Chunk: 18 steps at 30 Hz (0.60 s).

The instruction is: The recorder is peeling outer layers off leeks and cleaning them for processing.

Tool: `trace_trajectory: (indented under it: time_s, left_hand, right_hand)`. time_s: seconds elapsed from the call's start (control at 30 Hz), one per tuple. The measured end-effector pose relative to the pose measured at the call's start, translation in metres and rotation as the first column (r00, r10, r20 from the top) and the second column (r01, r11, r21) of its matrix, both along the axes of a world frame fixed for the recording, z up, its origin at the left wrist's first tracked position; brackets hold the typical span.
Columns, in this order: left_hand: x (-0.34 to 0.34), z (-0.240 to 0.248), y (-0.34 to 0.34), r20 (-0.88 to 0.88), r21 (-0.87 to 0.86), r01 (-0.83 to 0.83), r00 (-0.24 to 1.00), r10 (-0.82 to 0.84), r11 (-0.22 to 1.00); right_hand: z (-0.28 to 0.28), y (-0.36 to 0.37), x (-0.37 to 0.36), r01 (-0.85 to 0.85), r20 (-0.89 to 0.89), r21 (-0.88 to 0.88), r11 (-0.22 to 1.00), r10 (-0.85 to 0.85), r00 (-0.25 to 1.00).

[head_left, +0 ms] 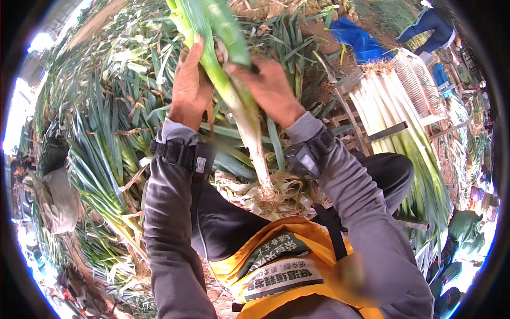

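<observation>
Upright leek (pixel 241 114), gripped between both hands (pixel 231 85)

yellow bag (pixel 297 266) in lap, white-and-green printed label (pixel 279 268)

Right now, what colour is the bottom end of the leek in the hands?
White, turning green higher up the leek; head view.

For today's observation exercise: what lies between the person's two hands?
In the head view, a leek runs between the left hand and right hand; both grip its stalk.
</observation>
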<state>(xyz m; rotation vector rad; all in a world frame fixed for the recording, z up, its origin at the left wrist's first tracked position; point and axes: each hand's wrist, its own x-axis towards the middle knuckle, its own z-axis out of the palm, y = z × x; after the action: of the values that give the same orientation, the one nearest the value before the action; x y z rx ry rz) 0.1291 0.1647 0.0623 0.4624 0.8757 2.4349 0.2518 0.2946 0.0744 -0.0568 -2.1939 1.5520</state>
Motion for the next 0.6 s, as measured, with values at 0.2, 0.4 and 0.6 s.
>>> trace_trajectory:
  time_s: [0.2, 0.4, 0.6]
  left_hand:
    - [-0.03, 0.008, -0.029, 0.046, 0.077, -0.07, 0.997, 0.067, 0.995]
    - [-0.085, -0.004, -0.084, 0.085, 0.12, -0.148, 0.987, 0.138, 0.982]
    - [-0.113, -0.046, -0.087, 0.123, -0.098, -0.423, 0.893, 0.433, 0.901]
  right_hand:
    - [-0.051, 0.027, 0.026, -0.102, 0.038, -0.679, 0.727, 0.173, 0.984]
    - [-0.091, 0.016, 0.068, -0.143, 0.356, -0.334, 0.932, 0.265, 0.896]
    - [-0.217, 0.014, 0.137, -0.135, 0.57, -0.324, 0.936, 0.308, 0.762]
